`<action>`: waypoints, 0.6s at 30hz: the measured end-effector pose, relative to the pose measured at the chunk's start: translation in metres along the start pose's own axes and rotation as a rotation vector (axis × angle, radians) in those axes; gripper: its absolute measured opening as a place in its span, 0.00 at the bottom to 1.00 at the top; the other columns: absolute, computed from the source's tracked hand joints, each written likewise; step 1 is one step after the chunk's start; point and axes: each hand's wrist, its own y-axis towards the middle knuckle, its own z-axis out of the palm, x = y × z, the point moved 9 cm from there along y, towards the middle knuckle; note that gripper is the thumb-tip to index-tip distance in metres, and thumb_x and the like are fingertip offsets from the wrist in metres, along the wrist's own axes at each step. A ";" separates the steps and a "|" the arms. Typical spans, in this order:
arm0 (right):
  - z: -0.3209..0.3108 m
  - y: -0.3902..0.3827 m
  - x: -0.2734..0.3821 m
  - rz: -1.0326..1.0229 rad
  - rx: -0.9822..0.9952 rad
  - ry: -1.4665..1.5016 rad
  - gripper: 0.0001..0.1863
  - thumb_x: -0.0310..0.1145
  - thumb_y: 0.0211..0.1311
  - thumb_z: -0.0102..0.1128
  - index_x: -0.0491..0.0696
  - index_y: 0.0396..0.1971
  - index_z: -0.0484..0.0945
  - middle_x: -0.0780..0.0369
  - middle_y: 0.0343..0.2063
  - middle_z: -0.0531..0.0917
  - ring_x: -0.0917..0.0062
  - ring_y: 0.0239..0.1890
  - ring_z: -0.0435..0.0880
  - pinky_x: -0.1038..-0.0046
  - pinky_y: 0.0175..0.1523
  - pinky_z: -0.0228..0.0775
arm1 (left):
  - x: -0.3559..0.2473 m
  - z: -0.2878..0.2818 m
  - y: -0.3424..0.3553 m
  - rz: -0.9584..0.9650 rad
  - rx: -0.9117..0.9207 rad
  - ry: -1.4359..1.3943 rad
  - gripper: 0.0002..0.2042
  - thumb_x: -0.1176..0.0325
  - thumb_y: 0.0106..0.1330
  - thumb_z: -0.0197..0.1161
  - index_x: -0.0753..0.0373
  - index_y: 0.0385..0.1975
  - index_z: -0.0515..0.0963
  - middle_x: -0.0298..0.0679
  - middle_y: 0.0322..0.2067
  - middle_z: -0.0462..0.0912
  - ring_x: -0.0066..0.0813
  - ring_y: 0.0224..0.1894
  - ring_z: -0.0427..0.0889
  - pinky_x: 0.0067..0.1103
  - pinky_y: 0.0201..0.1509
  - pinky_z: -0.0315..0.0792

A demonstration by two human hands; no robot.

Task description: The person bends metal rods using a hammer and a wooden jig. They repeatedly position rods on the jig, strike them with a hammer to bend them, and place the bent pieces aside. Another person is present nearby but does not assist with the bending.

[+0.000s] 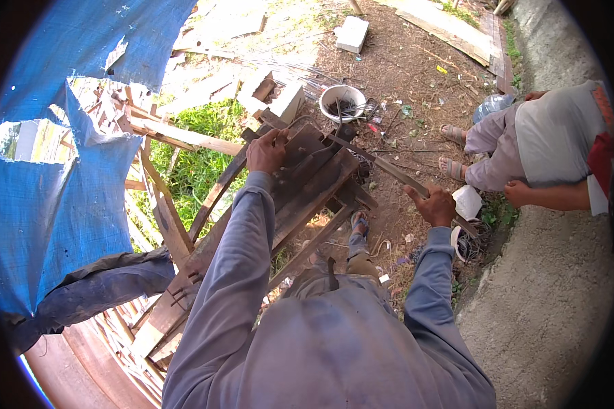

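Observation:
My right hand (435, 206) is wrapped round a long, narrow bar (397, 172). The bar slants from the far end of a dark wooden bench (307, 183) down past my fist to the right. At the bench's far left corner, my left hand (266, 151) is closed, its fingers bent over the top of the wood. Whatever it grips, perhaps a thin rod, is too small to make out. Worn boards and raised blocks make up the bench top. Several nails (184, 290) stick out of its near left part.
A white bucket (343, 102) with dark wire pieces stands beyond the bench. Another person (525, 140) in sandals sits by the concrete wall (546, 293) at right. A torn blue tarp (68, 198) hangs at left. Hollow blocks (280, 99) and scrap timber lie farther off.

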 end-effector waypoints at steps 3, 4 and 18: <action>0.007 -0.028 0.001 0.091 -0.009 0.034 0.38 0.77 0.49 0.54 0.51 0.21 0.83 0.56 0.19 0.83 0.58 0.27 0.85 0.56 0.34 0.76 | 0.004 0.005 0.000 -0.007 0.029 -0.031 0.19 0.45 0.67 0.55 0.51 0.37 0.85 0.48 0.32 0.85 0.51 0.40 0.83 0.39 0.46 0.73; 0.017 -0.038 0.000 0.119 -0.029 0.017 0.38 0.77 0.49 0.54 0.51 0.20 0.83 0.56 0.19 0.83 0.58 0.27 0.86 0.56 0.34 0.76 | 0.001 0.003 0.001 -0.006 0.026 -0.026 0.19 0.45 0.67 0.54 0.51 0.38 0.85 0.48 0.33 0.85 0.50 0.41 0.83 0.39 0.47 0.73; -0.075 0.030 0.026 -0.307 -0.347 0.040 0.31 0.69 0.43 0.68 0.52 0.20 0.81 0.62 0.16 0.80 0.69 0.20 0.83 0.62 0.28 0.72 | -0.015 -0.017 0.003 0.118 0.097 -0.239 0.17 0.53 0.66 0.60 0.64 0.32 0.83 0.49 0.30 0.84 0.46 0.36 0.83 0.34 0.41 0.73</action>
